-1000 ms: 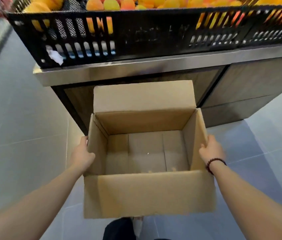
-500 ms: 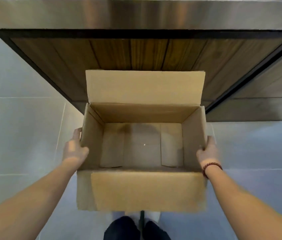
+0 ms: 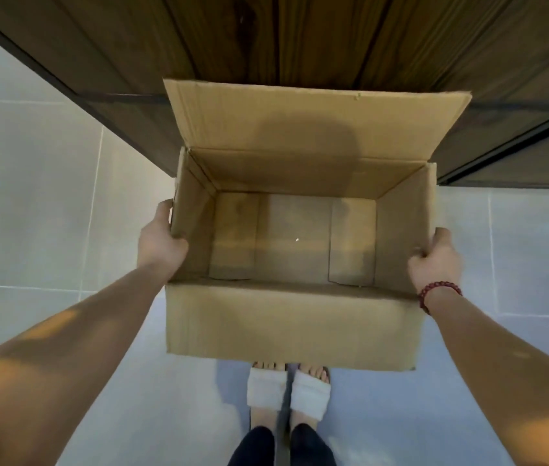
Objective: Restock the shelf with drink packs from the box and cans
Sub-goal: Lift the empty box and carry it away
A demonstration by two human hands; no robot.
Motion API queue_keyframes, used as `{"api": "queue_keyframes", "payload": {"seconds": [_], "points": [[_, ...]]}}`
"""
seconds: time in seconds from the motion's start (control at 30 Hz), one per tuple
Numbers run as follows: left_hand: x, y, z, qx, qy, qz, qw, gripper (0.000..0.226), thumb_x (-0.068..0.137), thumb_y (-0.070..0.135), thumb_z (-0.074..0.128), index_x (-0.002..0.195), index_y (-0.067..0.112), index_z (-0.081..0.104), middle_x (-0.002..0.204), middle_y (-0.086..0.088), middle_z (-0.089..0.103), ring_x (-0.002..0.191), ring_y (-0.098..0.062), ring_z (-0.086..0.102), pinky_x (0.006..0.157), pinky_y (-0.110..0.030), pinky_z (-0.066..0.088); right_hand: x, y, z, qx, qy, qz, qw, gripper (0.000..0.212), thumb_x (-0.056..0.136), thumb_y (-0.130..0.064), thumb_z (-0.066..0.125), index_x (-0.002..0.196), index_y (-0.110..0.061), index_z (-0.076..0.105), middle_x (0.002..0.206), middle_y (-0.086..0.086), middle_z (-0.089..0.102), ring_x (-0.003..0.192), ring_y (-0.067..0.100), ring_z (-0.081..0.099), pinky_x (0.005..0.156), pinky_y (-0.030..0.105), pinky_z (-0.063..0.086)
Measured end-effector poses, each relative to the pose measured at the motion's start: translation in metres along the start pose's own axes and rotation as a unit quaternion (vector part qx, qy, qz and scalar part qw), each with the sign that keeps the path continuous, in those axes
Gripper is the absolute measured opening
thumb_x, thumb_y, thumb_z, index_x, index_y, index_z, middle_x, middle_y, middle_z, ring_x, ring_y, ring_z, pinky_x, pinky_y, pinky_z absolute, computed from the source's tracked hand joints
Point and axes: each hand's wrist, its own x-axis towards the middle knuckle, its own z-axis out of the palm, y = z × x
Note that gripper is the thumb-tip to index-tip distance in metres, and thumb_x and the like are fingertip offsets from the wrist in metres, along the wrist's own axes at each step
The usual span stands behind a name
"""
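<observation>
An open brown cardboard box (image 3: pixel 293 327) fills the middle of the head view, with nothing inside it but its bottom flaps. Its far flap stands up against the wooden panel behind. My left hand (image 3: pixel 160 242) grips the box's left wall, thumb over the rim. On the right wall sits my right hand (image 3: pixel 436 260), with a dark red bead bracelet on the wrist, also gripping. The box is held above the floor, over my feet. No drink packs or cans show.
A dark wood-panelled display base (image 3: pixel 266 45) with a black frame rises just beyond the box. Pale grey floor tiles (image 3: pixel 30 196) spread to both sides. My feet in white-strapped sandals (image 3: pixel 288 390) stand below the box's near wall.
My view has tipped down: the fruit crate and steel ledge have left the frame, and my feet now show. The box has come lower and nearer, still held by both hands.
</observation>
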Motion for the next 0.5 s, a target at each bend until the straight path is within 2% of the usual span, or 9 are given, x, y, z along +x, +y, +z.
{"api": "queue_keyframes", "payload": {"seconds": [0.1,0.23,0.37,0.5], "points": [[0.016,-0.014,0.024,-0.004,0.008,-0.013,1.000,0.057,0.081,-0.002,0.044,0.133,0.021,0.041,0.103,-0.019,0.064,0.098,-0.040,0.057,0.078,-0.035,0.045,0.019,0.004,0.025,0.002,-0.002,0.001,1.000,0.042,0.084,0.003,0.047,0.126,-0.001,0.041,0.113,0.030,0.060,0.103,0.045,0.057,0.079,0.038,0.044],[0.032,-0.023,0.055,-0.011,0.031,-0.024,0.999,0.057,0.082,-0.001,0.043,0.134,0.022,0.041,0.106,-0.019,0.064,0.098,-0.040,0.056,0.077,-0.033,0.042,0.043,0.010,0.050,0.003,-0.009,0.001,1.000,0.039,0.086,0.002,0.045,0.125,-0.002,0.039,0.110,0.030,0.060,0.101,0.045,0.057,0.073,0.034,0.039],[0.046,-0.031,0.079,-0.011,0.026,-0.025,0.999,0.056,0.085,0.001,0.044,0.137,0.021,0.039,0.110,-0.020,0.063,0.099,-0.040,0.057,0.076,-0.033,0.042,0.056,0.019,0.064,0.000,-0.019,0.011,1.000,0.038,0.086,0.003,0.044,0.124,-0.003,0.039,0.108,0.028,0.060,0.101,0.044,0.057,0.078,0.039,0.045],[0.054,-0.040,0.095,-0.019,0.014,-0.025,0.999,0.057,0.085,0.003,0.046,0.137,0.026,0.039,0.107,-0.019,0.064,0.096,-0.037,0.058,0.076,-0.033,0.044,0.061,0.033,0.079,0.025,-0.022,0.028,0.999,0.037,0.085,0.004,0.043,0.121,-0.003,0.042,0.108,0.026,0.061,0.099,0.043,0.058,0.077,0.038,0.045]]}}
